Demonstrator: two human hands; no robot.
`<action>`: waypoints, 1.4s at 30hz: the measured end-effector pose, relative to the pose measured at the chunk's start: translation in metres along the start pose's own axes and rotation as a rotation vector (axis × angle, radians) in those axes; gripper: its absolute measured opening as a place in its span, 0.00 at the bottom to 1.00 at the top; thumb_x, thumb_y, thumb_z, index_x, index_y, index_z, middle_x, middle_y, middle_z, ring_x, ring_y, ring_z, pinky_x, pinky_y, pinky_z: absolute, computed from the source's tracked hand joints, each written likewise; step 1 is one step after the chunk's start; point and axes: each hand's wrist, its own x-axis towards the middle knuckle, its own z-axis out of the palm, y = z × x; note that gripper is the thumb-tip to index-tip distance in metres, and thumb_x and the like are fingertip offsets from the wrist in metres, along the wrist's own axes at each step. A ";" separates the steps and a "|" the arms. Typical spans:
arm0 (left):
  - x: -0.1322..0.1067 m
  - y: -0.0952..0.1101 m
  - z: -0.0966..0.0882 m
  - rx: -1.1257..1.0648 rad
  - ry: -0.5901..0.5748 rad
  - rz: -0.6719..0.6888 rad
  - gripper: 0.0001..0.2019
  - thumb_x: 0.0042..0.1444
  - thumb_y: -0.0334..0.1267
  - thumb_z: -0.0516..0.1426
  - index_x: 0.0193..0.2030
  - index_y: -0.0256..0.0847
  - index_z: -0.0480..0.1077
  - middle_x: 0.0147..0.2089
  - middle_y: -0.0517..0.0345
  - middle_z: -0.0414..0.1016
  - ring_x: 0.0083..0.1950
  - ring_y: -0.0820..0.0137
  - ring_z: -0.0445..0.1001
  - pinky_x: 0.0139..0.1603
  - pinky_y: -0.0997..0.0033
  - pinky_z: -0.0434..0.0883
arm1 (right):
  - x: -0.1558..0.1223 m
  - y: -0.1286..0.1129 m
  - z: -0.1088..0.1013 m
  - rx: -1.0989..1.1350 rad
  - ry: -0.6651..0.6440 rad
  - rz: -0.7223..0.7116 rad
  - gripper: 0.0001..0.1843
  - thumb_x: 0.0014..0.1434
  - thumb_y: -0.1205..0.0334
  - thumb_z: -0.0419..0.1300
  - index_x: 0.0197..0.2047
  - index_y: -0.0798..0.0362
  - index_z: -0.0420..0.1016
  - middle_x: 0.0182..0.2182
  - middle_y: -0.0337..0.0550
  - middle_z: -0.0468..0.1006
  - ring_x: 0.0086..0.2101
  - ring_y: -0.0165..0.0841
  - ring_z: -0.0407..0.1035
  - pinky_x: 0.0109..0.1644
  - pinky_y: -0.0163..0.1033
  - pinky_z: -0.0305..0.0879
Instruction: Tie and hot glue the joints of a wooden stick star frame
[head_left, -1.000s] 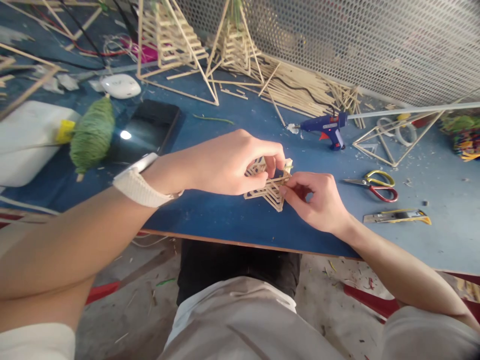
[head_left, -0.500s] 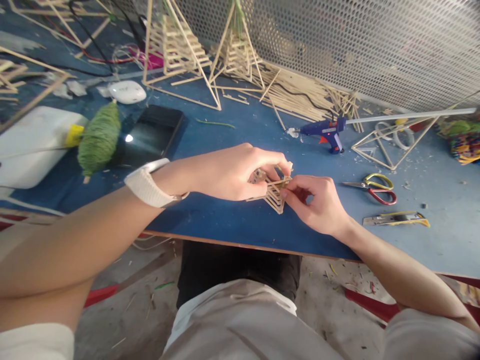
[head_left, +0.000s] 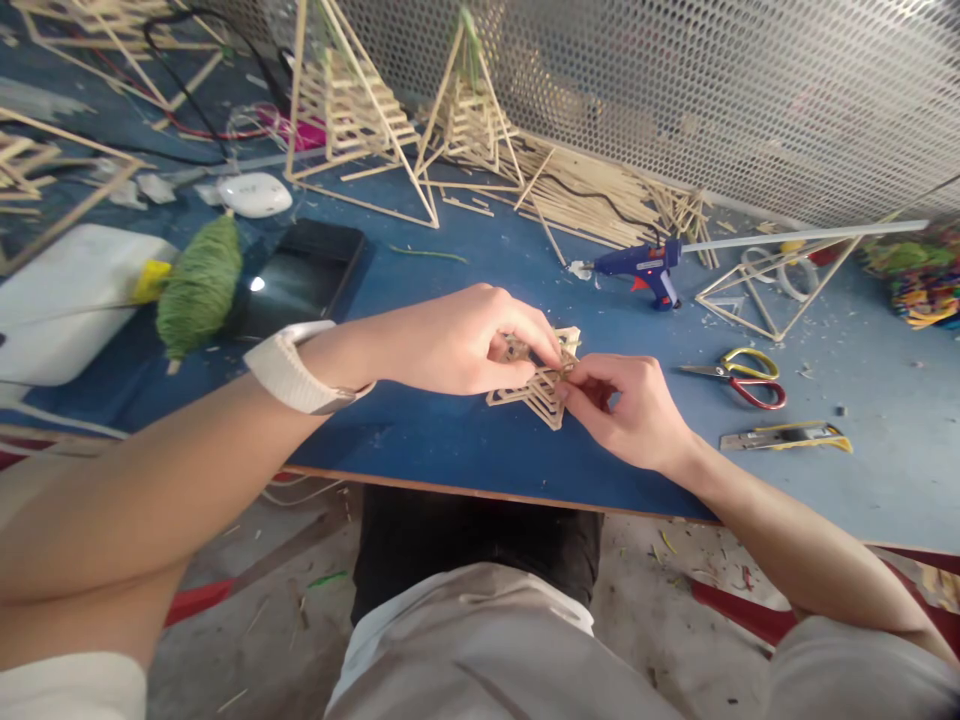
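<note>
A small star built of nested thin wooden sticks (head_left: 545, 404) is between my hands, near the front edge of the blue table. My left hand (head_left: 472, 340) comes over it from the left, thumb and fingers curled onto its sticks and hiding part of its middle. From the right, my right hand (head_left: 626, 408) pinches at the star's right side with thumb and forefinger. The fingertips of both hands nearly meet there. Whether a separate small piece is in that pinch, I cannot make out.
Behind lie a blue glue gun (head_left: 646, 268) and a heap of sticks (head_left: 592, 195). Scissors (head_left: 746, 375) and a box cutter (head_left: 787, 437) are at right. A black phone (head_left: 307, 275) and green thread spool (head_left: 201, 285) lie left. Stick pyramids (head_left: 360, 115) stand at the back.
My left fingertips have moved down and inward from the star's upper point toward my right fingertips. More of the star's top and left points now shows. My right hand has barely moved.
</note>
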 end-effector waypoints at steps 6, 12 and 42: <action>-0.001 0.004 0.001 0.087 0.062 0.069 0.17 0.63 0.29 0.64 0.53 0.45 0.92 0.61 0.54 0.92 0.33 0.76 0.79 0.34 0.75 0.72 | 0.000 0.001 0.000 -0.005 0.023 -0.015 0.13 0.73 0.58 0.70 0.35 0.51 0.82 0.26 0.35 0.77 0.26 0.28 0.64 0.34 0.39 0.63; 0.003 -0.004 0.007 0.080 0.124 0.130 0.10 0.67 0.33 0.68 0.50 0.45 0.91 0.54 0.53 0.93 0.33 0.75 0.78 0.36 0.72 0.72 | -0.001 -0.003 -0.003 -0.124 0.091 -0.160 0.10 0.75 0.61 0.69 0.38 0.50 0.82 0.30 0.38 0.82 0.28 0.30 0.70 0.36 0.39 0.66; 0.005 -0.008 0.050 -0.196 0.283 0.065 0.11 0.68 0.34 0.69 0.53 0.45 0.74 0.47 0.59 0.88 0.27 0.79 0.66 0.31 0.71 0.66 | 0.007 0.009 -0.044 -0.598 0.012 -0.688 0.13 0.84 0.63 0.62 0.60 0.40 0.88 0.51 0.43 0.90 0.46 0.39 0.84 0.48 0.47 0.80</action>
